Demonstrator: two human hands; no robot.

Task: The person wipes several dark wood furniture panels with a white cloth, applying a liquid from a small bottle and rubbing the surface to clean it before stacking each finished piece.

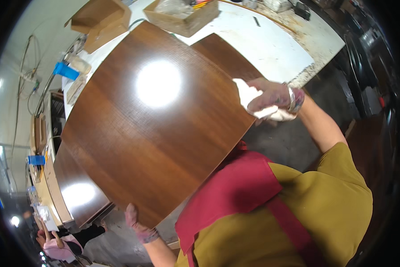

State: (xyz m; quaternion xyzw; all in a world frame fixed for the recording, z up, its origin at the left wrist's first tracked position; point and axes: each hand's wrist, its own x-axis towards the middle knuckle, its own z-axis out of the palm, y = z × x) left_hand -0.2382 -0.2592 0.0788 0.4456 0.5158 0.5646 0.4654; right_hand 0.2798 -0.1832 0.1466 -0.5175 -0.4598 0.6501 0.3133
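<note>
1. Nearest the camera: the wearer's olive shirt (324,200) with a red apron (226,191) over it; the apron sits right by the near edge of the big panel.
2. Left hand (142,229), in a thin purplish glove, has hold of the panel at its near edge, toward the lower corner; thumb shows up at the edge, fingers are tucked out of sight behind.
3. Right hand (271,95), same sort of glove plus a shiny band (291,99) at the wrist, is closed around a bunched white cloth (246,91); the cloth is up against the panel's right-hand edge.
4. The panel (173,138) itself is brown, wood-grained and glossy; it's tilted across the middle of the view, between the two hands, with a big round glare on its upper half.
5. Behind it, another brown board (229,55) pokes out on the white worktop (271,42); a third, the side board (66,167), shows off to the left with its own glare.
6. Far side of the worktop: an open carton (100,24); a shallower box (182,20) with clear plastic inside; a blue cup-like thing (65,70) further left.
7. Way off, lower left: a co-worker in a pink top (59,249); too small to make out much.
</note>
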